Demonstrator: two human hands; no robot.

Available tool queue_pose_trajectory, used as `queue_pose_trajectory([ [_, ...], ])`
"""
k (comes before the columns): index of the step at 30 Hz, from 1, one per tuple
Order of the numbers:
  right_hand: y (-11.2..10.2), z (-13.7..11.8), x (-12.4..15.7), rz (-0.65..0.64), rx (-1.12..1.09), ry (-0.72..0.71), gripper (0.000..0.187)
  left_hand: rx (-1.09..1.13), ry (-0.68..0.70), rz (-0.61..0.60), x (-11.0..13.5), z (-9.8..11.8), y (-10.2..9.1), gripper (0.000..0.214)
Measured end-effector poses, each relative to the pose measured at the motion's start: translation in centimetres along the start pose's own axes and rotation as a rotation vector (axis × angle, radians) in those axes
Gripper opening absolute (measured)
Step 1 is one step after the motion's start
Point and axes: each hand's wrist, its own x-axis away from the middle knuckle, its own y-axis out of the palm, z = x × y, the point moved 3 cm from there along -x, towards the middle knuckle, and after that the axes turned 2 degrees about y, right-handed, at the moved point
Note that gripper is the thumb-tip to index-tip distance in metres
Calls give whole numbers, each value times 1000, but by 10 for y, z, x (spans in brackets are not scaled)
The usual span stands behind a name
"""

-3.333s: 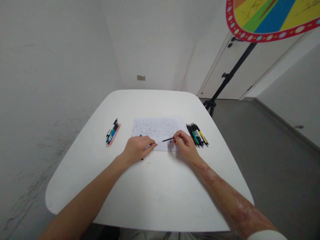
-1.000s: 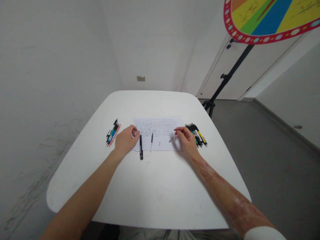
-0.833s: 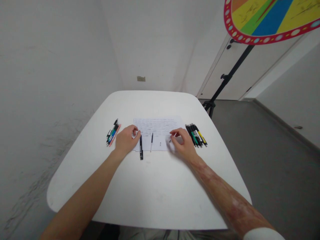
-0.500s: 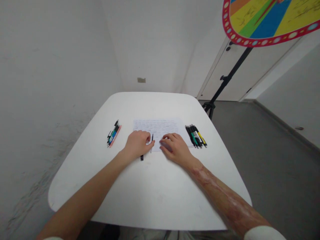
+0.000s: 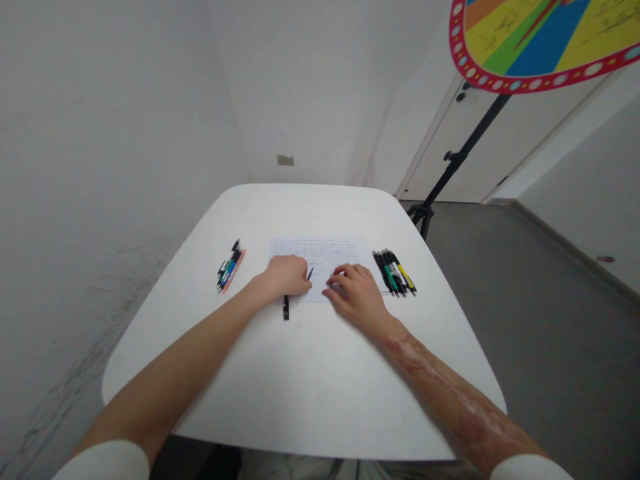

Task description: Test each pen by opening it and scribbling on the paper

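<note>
Because a single sheet is light and limp, the handwritten paper (image 5: 320, 253) at table centre is best taken by its free upper edge. The left hand (image 5: 287, 277) curls beside a slim pen (image 5: 310, 273), grip unclear. The right hand (image 5: 356, 293) rests on the sheet, fingers slightly spread, holding nothing. A thick black pen (image 5: 285, 308) lies just below the left hand. A left pen bundle (image 5: 230, 267) and a right pen bundle (image 5: 394, 272) flank the sheet, and the white table's (image 5: 150, 373) rounded edge runs well below the hands.

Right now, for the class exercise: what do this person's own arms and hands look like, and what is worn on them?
The left hand and right hand are bare, without gloves. A white left sleeve and right sleeve show at the bottom of the view. The right forearm has long, scar-like marks.
</note>
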Motion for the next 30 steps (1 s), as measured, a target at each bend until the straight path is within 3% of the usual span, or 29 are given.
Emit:
queue_pose_trajectory([
  [10, -9, 3, -3, -97, -5, -86, 9, 70, -35, -49, -2, -7, 0, 14],
  [14, -13, 2, -9, -176, 88, -131, 16, 54, -19, -29, -2, -8, 0, 12],
  [25, -12, -21, -48, -385, 352, -212, 13, 2, 39, 42, 3, -3, -9, 11],
  [28, -15, -19, -55, -379, 302, -190, 14, 0, 27, 40, 7, -8, -18, 12],
  [30, -22, -14, -59, -350, 157, -148, 10, 17, 31, 50, 11, -13, -25, 10],
])
